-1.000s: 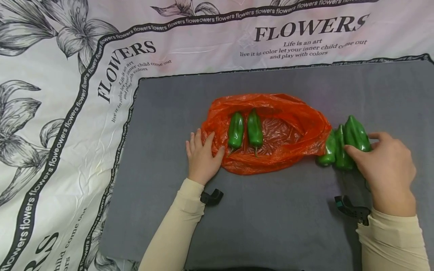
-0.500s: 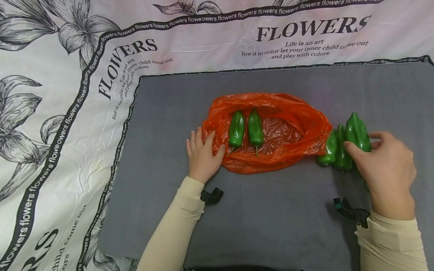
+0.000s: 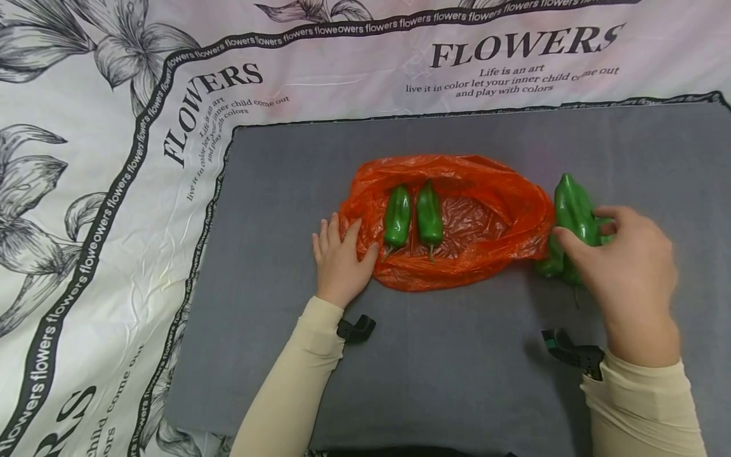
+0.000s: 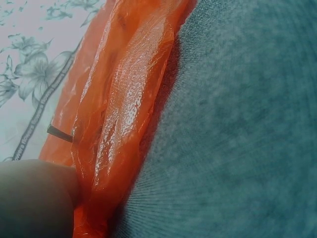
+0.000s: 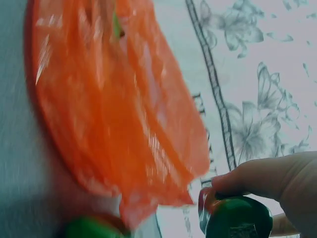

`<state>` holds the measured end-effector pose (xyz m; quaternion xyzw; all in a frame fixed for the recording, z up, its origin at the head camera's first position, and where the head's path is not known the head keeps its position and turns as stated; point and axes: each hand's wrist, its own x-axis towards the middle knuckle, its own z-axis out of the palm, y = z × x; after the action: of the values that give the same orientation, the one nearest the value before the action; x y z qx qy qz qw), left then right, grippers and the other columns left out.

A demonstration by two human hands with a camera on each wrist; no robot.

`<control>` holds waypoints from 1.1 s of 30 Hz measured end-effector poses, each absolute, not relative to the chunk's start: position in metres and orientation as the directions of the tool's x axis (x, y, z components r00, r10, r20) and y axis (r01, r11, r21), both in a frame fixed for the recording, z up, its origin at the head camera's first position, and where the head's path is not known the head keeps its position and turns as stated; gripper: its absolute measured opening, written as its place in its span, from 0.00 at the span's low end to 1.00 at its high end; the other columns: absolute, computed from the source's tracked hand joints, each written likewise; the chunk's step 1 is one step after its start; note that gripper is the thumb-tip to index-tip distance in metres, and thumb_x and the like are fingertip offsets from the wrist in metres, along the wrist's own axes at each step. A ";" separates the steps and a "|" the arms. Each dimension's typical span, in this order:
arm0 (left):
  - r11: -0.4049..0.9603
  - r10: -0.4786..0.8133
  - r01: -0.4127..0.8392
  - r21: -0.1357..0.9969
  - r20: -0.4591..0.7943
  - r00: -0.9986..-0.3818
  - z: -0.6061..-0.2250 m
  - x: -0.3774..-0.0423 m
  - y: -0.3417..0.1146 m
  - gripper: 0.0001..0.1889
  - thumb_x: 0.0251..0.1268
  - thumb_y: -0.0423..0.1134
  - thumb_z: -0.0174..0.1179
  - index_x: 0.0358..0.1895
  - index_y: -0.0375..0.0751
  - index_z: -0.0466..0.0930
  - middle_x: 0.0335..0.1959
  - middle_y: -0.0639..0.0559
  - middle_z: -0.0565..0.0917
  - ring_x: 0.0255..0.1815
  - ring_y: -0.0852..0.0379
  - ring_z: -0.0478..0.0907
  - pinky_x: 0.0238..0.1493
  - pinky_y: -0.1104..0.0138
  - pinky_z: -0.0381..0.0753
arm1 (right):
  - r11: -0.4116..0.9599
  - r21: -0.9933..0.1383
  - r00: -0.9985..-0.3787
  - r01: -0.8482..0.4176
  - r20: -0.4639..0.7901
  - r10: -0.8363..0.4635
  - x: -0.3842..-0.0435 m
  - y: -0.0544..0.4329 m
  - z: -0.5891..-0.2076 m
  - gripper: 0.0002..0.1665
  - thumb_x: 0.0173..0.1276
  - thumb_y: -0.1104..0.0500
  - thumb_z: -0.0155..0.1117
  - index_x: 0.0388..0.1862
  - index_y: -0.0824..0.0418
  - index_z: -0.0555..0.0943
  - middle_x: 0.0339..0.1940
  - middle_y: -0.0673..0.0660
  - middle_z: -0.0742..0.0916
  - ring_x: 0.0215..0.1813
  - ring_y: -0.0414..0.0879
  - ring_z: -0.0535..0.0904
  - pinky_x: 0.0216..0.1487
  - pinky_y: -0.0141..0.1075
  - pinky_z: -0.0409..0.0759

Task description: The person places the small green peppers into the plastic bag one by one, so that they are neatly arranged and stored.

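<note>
My right fingers [image 3: 571, 244] pinch a pepper [image 3: 573, 203] by its sides, best for something likely firm and slick, my spread left fingers [image 3: 323, 236] seemingly touching the bag [image 3: 457, 271].

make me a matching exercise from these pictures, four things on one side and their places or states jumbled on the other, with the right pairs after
Things
1. left hand
2. right hand
3. plastic bag
4. pair of peppers

Places and states
A. orange-red, with its mouth open
B. gripping a green pepper
C. lying side by side inside the bag
D. touching the bag's left end in the head view

Pairs: 1-D, 2-B, 3-A, 4-C
</note>
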<state>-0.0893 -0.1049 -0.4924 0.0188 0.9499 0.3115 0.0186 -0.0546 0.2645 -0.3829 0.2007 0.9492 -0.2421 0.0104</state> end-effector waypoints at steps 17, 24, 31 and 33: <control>0.820 0.053 0.025 0.572 -0.034 -0.998 -0.493 -0.092 -0.106 0.33 0.77 0.54 0.57 0.80 0.45 0.67 0.86 0.34 0.48 0.87 0.33 0.36 0.82 0.42 0.28 | 0.831 -0.506 -0.971 0.231 -0.072 0.227 -0.056 0.224 -0.377 0.43 0.71 0.38 0.65 0.72 0.68 0.75 0.56 0.73 0.82 0.50 0.67 0.76 0.33 0.47 0.71; 0.817 0.051 0.021 0.576 -0.035 -0.998 -0.495 -0.092 -0.106 0.33 0.77 0.54 0.57 0.80 0.45 0.67 0.86 0.34 0.48 0.87 0.33 0.36 0.82 0.42 0.28 | 0.821 -0.541 -0.982 0.185 -0.062 0.180 -0.062 0.216 -0.385 0.42 0.70 0.37 0.66 0.69 0.67 0.76 0.55 0.71 0.83 0.50 0.65 0.77 0.37 0.49 0.73; 0.818 0.054 0.027 0.575 -0.029 -0.998 -0.495 -0.092 -0.106 0.34 0.77 0.53 0.58 0.80 0.45 0.67 0.86 0.34 0.48 0.87 0.33 0.36 0.82 0.41 0.28 | 0.823 -0.559 -0.993 0.105 -0.016 0.116 -0.070 0.207 -0.395 0.38 0.70 0.41 0.69 0.64 0.69 0.79 0.47 0.70 0.85 0.46 0.62 0.79 0.40 0.50 0.73; 0.820 0.050 0.027 0.572 -0.024 -0.998 -0.495 -0.093 -0.107 0.33 0.77 0.53 0.58 0.80 0.45 0.68 0.85 0.34 0.49 0.87 0.33 0.37 0.82 0.41 0.29 | 0.823 -0.560 -0.995 0.092 -0.014 0.102 -0.073 0.204 -0.398 0.38 0.70 0.41 0.69 0.63 0.70 0.79 0.46 0.70 0.85 0.44 0.62 0.79 0.40 0.50 0.74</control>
<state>-0.0925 -0.1068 -0.4950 0.0204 0.9536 0.2997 0.0192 -0.0734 0.2042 -0.3982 0.0509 0.9547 -0.2930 -0.0084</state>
